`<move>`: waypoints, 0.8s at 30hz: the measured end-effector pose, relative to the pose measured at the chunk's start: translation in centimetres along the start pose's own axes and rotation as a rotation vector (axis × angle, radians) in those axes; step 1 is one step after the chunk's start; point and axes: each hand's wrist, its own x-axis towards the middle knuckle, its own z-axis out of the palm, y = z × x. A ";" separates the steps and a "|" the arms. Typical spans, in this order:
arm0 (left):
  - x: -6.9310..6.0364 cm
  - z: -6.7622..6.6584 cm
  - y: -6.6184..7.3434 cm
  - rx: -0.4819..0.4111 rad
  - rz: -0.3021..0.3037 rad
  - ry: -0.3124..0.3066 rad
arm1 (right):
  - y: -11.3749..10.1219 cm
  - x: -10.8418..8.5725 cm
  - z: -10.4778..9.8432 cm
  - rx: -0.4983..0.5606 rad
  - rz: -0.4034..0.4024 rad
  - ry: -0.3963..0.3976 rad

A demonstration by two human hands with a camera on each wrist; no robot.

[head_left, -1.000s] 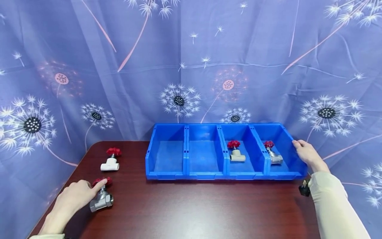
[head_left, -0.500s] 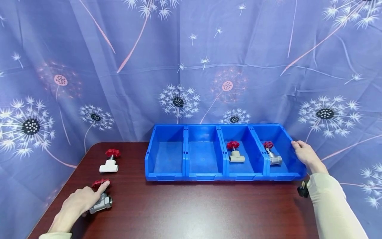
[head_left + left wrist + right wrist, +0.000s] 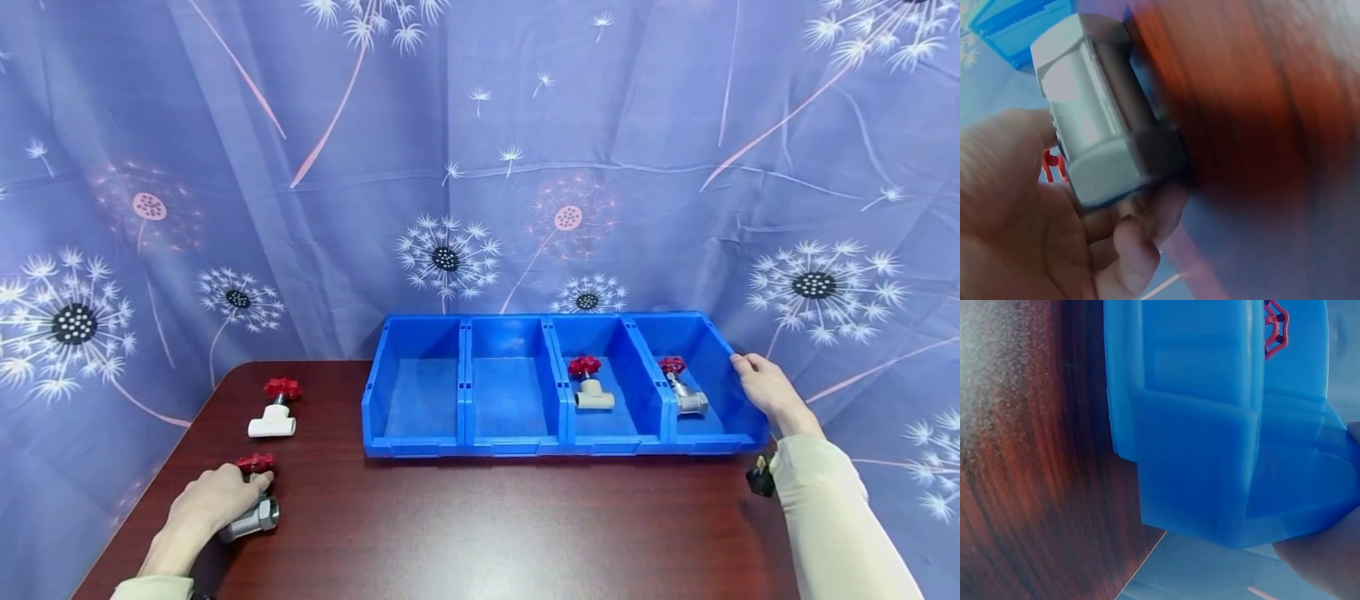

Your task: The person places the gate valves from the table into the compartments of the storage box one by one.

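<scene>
My left hand [image 3: 210,502] holds a silver metal valve [image 3: 260,517] with a red handwheel [image 3: 256,463] at the left of the table. Up close in the left wrist view, fingers and thumb curl round the hexagonal-ended valve body [image 3: 1094,100]. Over on the right, my right hand [image 3: 772,392] grips the right side wall of a row of blue bins [image 3: 517,448]. The right wrist view has part of that hand [image 3: 1329,556] at the wall's edge. A beige valve [image 3: 594,400] sits in the third bin from the left, another silver valve [image 3: 692,403] in the rightmost one.
Behind the held valve, a white valve [image 3: 272,427] with a red handwheel stands on the dark wood table [image 3: 480,533]. A patterned blue curtain [image 3: 337,250] hangs behind. A small black object [image 3: 761,478] is under the right sleeve.
My left hand has shifted slightly right and closed round the silver valve, its thumb moving off the handwheel to below it. The right hand keeps its place on the bin wall.
</scene>
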 end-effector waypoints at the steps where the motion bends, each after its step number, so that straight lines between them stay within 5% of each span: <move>1: -0.1 0.0 0.0 -0.004 -0.002 -0.001 | 0.0 0.1 0.1 -0.002 -0.001 0.001; 24: -0.7 0.3 0.0 -0.015 0.002 0.081 | -0.3 -0.1 -0.1 0.022 0.030 -0.025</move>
